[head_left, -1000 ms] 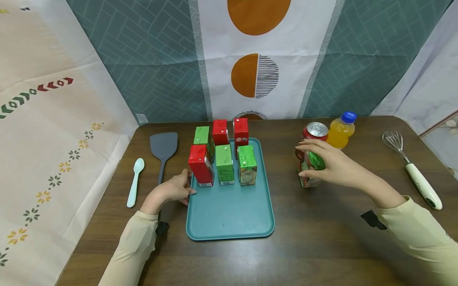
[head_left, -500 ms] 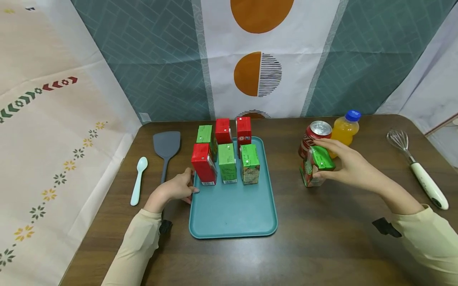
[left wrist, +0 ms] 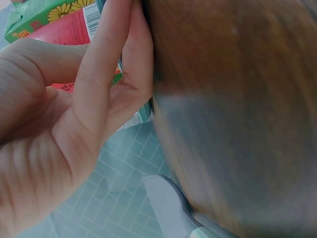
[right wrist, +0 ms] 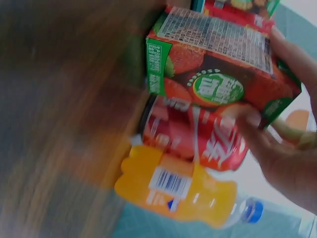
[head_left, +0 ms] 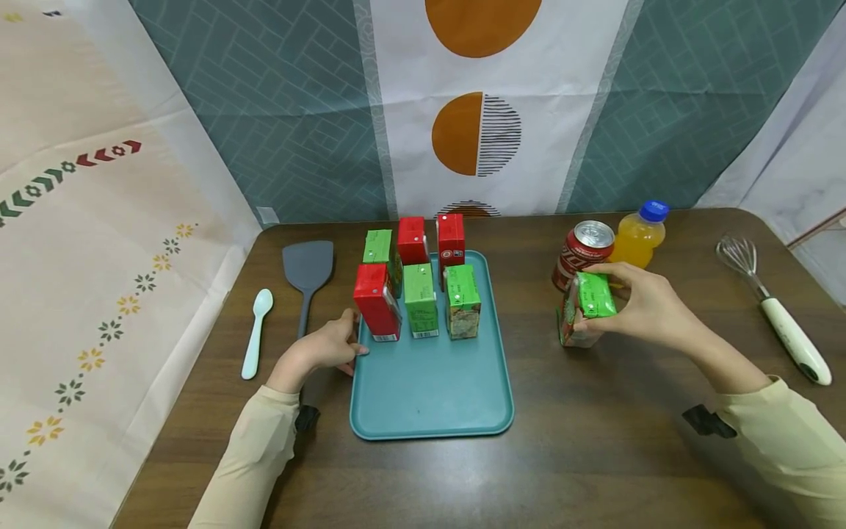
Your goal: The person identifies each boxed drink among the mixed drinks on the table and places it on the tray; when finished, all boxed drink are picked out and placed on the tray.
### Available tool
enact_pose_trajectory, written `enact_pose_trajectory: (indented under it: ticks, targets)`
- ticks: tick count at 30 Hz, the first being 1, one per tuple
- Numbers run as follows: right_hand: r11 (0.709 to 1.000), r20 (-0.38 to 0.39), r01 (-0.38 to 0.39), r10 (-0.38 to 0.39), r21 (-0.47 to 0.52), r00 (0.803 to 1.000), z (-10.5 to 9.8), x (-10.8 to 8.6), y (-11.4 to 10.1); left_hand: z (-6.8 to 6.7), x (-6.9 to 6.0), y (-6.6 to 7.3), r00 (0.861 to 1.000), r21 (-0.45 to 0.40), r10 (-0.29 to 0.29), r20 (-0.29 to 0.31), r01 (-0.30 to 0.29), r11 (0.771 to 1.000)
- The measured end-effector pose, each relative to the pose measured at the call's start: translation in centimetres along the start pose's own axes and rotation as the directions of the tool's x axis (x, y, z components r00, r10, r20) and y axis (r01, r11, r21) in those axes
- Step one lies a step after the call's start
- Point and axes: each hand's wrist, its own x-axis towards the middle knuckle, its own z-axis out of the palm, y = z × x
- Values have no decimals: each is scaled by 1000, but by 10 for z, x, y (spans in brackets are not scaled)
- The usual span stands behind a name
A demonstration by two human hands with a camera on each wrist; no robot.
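Observation:
My right hand pinches a juice box with a bright green top, thumb on one side and fingers on the other. In the right wrist view, strawberries are printed on this juice box. A red soda can stands just behind it, beside a bottle of orange drink with a blue cap. My left hand grips the left rim of a teal tray, thumb at the edge. Upright red juice boxes and green juice boxes are grouped at the tray's back half.
Left of the tray lie a grey spatula, its handle partly behind my left arm, and a pale green spoon. A whisk with a pale handle lies at the far right of the wooden table. A patterned cloth backdrop rises behind.
My right hand has closed in on the juice box, fingers and thumb now against it. The view shifted slightly. My left hand stays at the tray rim.

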Motion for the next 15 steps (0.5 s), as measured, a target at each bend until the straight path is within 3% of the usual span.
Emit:
enact_pose_trajectory:
  ticks: [6, 10, 15]
  targets:
    - [1000, -23, -27, 27, 15, 999, 4, -7, -22, 0, 0, -1, 1000, -3, 9, 0, -9, 1000]
    - [998, -29, 32, -31, 53, 999, 7, -9, -38, 0, 0, 0, 1000, -4, 8, 3, -8, 1000]
    - [985, 36, 100, -106, 138, 994, 14, -7, -64, -1, 0, 0, 1000, -1, 1, 9, -1, 1000]
